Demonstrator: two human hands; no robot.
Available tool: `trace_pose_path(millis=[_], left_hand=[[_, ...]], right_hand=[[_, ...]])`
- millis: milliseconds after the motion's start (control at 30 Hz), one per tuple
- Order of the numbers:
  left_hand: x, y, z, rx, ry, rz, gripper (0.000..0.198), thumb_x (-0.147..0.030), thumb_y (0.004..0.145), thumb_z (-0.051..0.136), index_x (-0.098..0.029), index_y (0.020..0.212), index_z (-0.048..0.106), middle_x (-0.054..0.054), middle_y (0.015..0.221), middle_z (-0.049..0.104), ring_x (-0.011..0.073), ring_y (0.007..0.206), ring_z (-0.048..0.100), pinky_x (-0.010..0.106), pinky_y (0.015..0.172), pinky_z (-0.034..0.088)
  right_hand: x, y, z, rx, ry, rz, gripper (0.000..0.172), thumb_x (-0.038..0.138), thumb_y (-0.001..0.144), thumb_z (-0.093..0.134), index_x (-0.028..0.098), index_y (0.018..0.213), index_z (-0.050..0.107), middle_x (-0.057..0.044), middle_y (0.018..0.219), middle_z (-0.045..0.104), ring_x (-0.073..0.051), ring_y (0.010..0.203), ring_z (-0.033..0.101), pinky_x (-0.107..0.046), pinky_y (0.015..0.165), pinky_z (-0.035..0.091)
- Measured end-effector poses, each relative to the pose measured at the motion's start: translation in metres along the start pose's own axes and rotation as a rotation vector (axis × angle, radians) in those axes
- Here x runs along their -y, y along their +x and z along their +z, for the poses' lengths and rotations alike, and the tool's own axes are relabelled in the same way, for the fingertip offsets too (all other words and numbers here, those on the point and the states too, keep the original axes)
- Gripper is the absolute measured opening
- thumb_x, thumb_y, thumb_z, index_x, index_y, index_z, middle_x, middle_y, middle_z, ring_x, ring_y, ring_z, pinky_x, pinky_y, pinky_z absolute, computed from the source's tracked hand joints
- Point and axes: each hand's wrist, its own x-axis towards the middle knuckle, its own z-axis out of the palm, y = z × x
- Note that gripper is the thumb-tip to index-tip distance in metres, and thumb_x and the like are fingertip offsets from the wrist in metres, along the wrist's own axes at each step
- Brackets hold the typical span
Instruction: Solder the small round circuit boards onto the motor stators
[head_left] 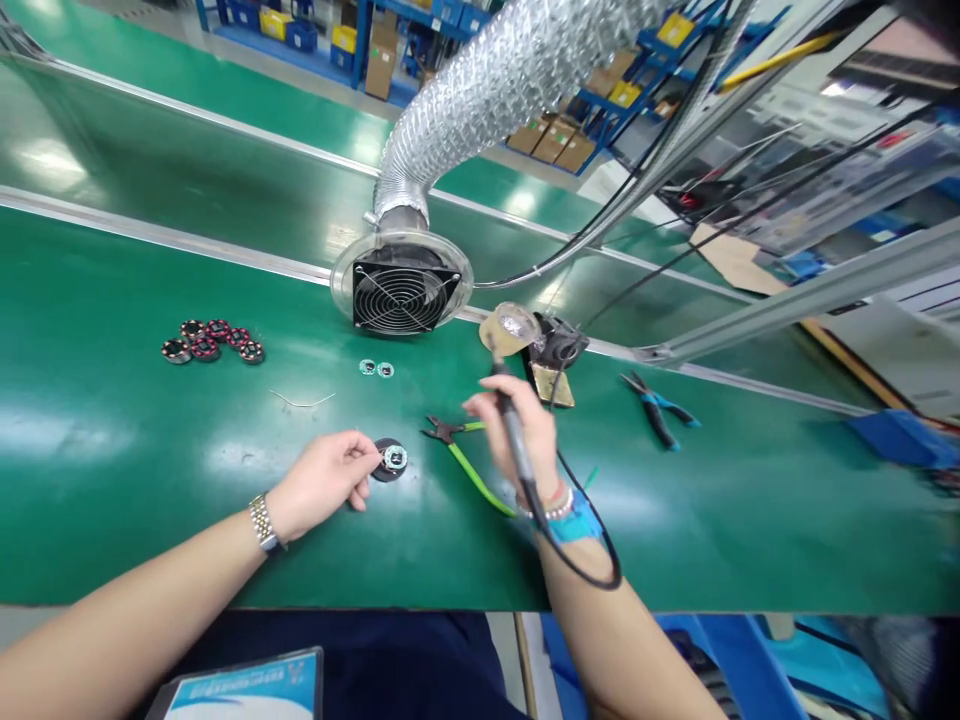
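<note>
My left hand (322, 485) rests on the green bench mat (135, 500), its fingertips pinching the edge of a dark round disc with a metallic centre (391, 460). My right hand (517, 430) grips a soldering iron (514, 425), tip hidden, its black cord looping past my wrist. Flush cutters with green handles (454, 450) lie just left of that hand. Farther back are a cluster of round red-and-black circuit boards (210, 342), two small round pieces (376, 368), and a thin length of solder wire (302, 400).
A fan fume extractor (401, 290) with a silver flexible duct (480, 100) stands behind the mat. To its right are a brass-wool iron cleaner (510, 330) and a brass plate (553, 385). Blue-handled pliers (658, 410) lie farther right. Cables run overhead.
</note>
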Motion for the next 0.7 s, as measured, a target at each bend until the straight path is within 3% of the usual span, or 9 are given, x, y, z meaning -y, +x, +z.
trace_pose_path(millis=[100,167,300,400,533,700], left_hand=[[0.000,0.000,-0.003,0.019,-0.018,-0.009,0.018,-0.032,0.080,0.047,-0.015,0.076,0.049,-0.004,0.053,0.052,0.0082,0.045,0.053,0.020,0.049,0.043],[0.001,0.001,-0.007,0.006,0.008,0.042,0.016,-0.030,0.079,0.047,-0.015,0.080,0.049,-0.003,0.059,0.054,0.0092,0.050,0.054,0.022,0.053,0.045],[0.006,0.003,-0.014,-0.139,0.337,0.353,0.022,-0.024,0.072,0.057,-0.018,0.092,0.049,0.005,0.091,0.058,0.0164,0.083,0.057,0.031,0.072,0.048],[0.013,0.006,-0.011,-0.163,0.568,0.525,0.036,-0.025,0.068,0.064,-0.020,0.100,0.048,0.007,0.103,0.056,0.0210,0.098,0.051,0.038,0.087,0.042],[0.018,0.012,-0.005,-0.182,0.640,0.559,0.035,-0.028,0.071,0.064,-0.019,0.101,0.047,0.008,0.101,0.056,0.0210,0.096,0.052,0.037,0.087,0.041],[0.014,0.011,-0.005,-0.180,0.607,0.525,0.037,-0.026,0.067,0.068,-0.020,0.098,0.047,0.007,0.100,0.058,0.0219,0.097,0.052,0.037,0.086,0.041]], right_hand=[[0.035,-0.020,0.016,0.334,0.091,-0.139,0.031,0.021,0.076,0.060,0.020,0.105,0.049,-0.005,0.092,0.062,-0.016,0.079,0.060,-0.028,0.072,0.050],[0.046,-0.029,0.026,0.415,0.079,-0.175,0.034,0.021,0.075,0.061,0.020,0.107,0.048,-0.007,0.096,0.061,-0.018,0.085,0.059,-0.031,0.077,0.049],[0.050,-0.032,0.036,0.422,0.049,-0.198,0.034,0.018,0.077,0.058,0.021,0.109,0.046,-0.008,0.097,0.061,-0.020,0.088,0.058,-0.035,0.079,0.049],[0.048,-0.032,0.038,0.423,0.057,-0.201,0.036,0.015,0.077,0.057,0.020,0.110,0.045,-0.008,0.099,0.060,-0.021,0.088,0.057,-0.036,0.079,0.048],[0.046,-0.035,0.041,0.412,0.112,-0.158,0.033,0.012,0.076,0.056,0.019,0.106,0.045,-0.009,0.098,0.059,-0.020,0.089,0.057,-0.035,0.080,0.048],[0.039,-0.038,0.042,0.309,0.362,0.063,0.036,0.017,0.077,0.058,0.022,0.107,0.039,-0.004,0.090,0.059,-0.016,0.082,0.060,-0.031,0.077,0.050]])
